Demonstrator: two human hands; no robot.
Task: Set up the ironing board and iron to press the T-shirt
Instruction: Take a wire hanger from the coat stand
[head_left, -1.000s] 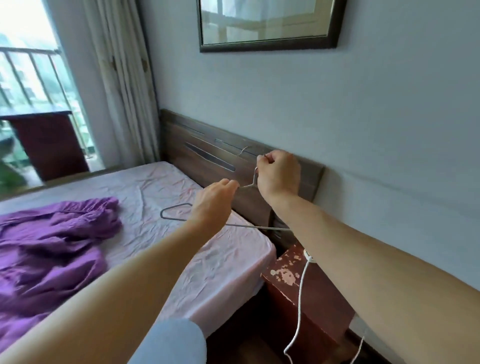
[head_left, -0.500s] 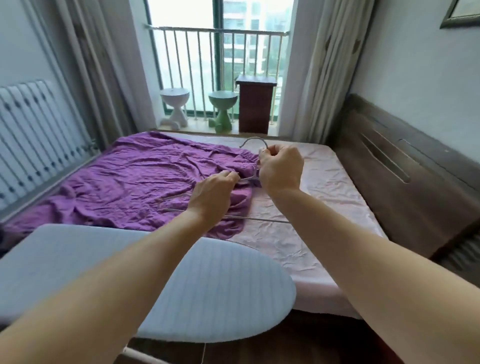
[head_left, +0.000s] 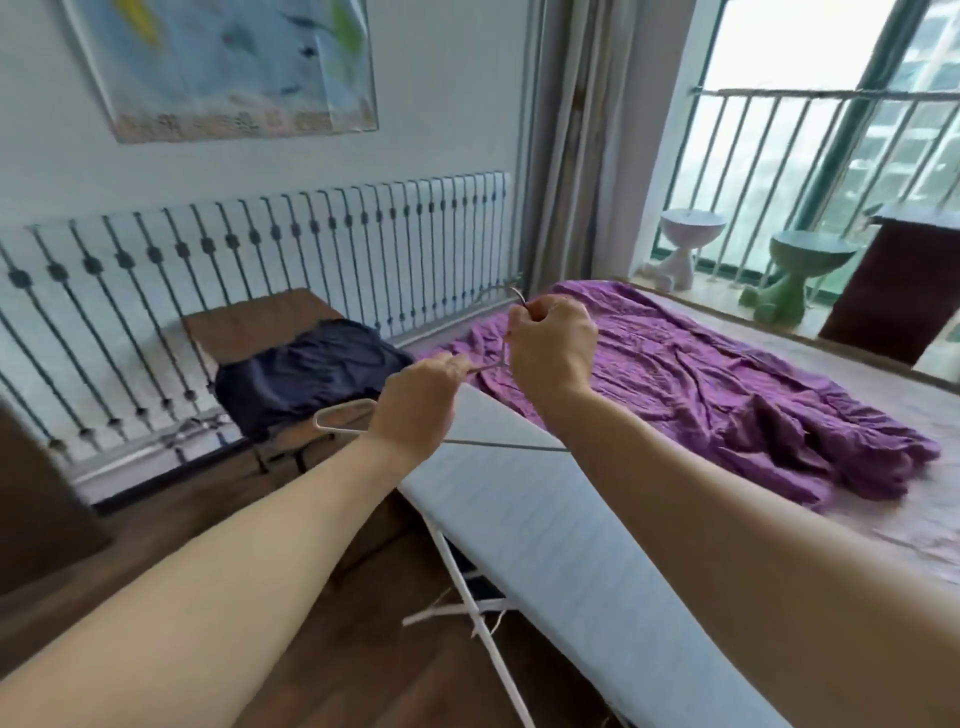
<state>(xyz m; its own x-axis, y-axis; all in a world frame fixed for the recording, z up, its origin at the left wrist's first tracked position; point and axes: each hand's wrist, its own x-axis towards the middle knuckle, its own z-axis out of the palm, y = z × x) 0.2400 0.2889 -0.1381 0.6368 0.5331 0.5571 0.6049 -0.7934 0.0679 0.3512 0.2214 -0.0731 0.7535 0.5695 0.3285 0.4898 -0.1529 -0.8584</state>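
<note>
Ironing board stands open beside the bed, long axis running from near right to far left, nose toward the radiator. Wire hanger held above the nose, bar level. Right hand clenched on its hook; left hand pinches its shoulder wire.

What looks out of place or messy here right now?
The purple sheet lies bunched and wrinkled across the bed, not spread flat. A dark garment sits crumpled on the wooden stand. No iron is visible.
</note>
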